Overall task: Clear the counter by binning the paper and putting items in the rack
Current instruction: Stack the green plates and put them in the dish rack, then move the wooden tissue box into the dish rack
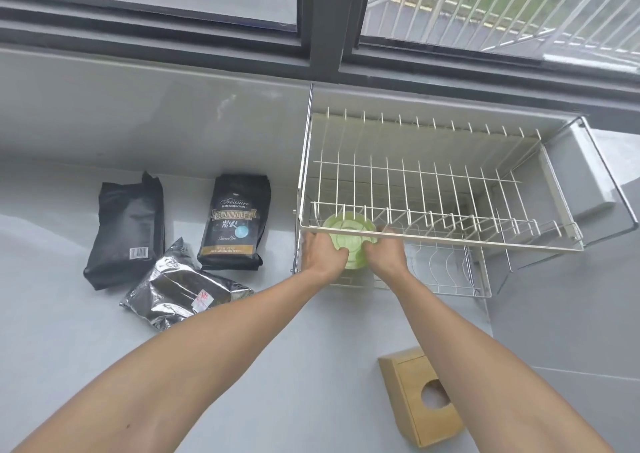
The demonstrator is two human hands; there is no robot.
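Together, both hands grip a pale green bowl (349, 237) at the front left corner of the white wire rack (440, 189) — the left hand (323, 253) on its left side, the right hand (386, 252) on its right, fingers (341, 254) curled around the rim. It sits just under the rack's upper tier, partly behind the front rail. On the grey bench (69, 314) to the left lie three bags: two black coffee bags (237, 222) and a silver foil pouch (183, 288). A wooden tissue box (420, 395) stands nearer, to the right.
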